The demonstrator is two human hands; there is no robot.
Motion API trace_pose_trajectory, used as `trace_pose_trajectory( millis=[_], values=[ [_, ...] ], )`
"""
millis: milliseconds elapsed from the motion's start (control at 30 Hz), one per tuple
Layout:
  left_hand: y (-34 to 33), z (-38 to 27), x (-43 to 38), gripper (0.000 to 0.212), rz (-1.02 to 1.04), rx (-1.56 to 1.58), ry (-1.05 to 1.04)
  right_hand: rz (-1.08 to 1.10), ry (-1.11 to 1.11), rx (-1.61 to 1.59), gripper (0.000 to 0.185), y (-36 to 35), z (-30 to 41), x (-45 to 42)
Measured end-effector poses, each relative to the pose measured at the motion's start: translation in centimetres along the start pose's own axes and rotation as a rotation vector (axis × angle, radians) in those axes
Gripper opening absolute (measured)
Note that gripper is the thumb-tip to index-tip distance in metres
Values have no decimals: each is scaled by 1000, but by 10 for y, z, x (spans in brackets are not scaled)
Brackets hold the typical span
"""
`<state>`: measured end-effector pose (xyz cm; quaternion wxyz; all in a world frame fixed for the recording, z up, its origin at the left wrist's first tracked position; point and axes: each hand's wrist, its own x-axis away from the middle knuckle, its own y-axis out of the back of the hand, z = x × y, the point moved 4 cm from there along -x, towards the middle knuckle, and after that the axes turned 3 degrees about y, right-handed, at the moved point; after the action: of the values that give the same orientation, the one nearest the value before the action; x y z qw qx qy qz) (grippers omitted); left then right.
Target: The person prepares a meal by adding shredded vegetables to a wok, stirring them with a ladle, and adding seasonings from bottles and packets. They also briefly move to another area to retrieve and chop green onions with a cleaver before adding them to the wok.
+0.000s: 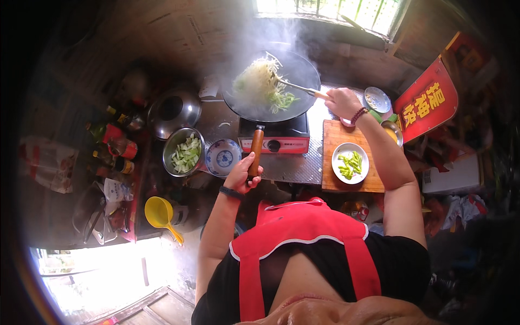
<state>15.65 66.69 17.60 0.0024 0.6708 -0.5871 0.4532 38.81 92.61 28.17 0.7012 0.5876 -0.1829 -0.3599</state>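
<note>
My left hand (243, 172) grips the wooden handle (256, 148) of a dark wok (302, 69), which is over a red portable gas stove (274, 140). In my right hand (343, 103) is the light handle of a metal spatula (298, 87). Its head is hidden among pale shredded vegetables (260, 81) with green pieces, heaped in the wok. Steam rises from them. Near my right forearm, a white plate (350, 163) of cut green peppers rests on a wooden cutting board (330, 178).
Left of the stove are a blue-patterned bowl (224, 157), a metal bowl (165, 156) of chopped pale-green vegetables and a metal lid (191, 109). A yellow ladle (158, 212) is lower left. A patterned bowl (377, 99) and a small metal bowl (392, 132) are at the right.
</note>
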Motion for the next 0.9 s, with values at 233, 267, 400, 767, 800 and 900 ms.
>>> trace_pose_trajectory(
  millis=[233,267,400,767,800,900],
  values=[
    [0,-1,2,27,3,34,9,38,337,452,12,79,78,51],
    [3,0,3,27,-6,38,7,31,393,474,12,83,92,59],
    [1,1,-2,26,3,43,22,85,447,479,12,62,131,59],
    [6,5,1,26,-4,53,-28,-7,-15,360,25,100,39,-4],
    [4,4,1,26,3,35,-25,-8,-16,368,25,94,30,-15],
    [2,2,-1,27,17,10,-25,68,-223,172,24,57,-9,-55]
  ],
)
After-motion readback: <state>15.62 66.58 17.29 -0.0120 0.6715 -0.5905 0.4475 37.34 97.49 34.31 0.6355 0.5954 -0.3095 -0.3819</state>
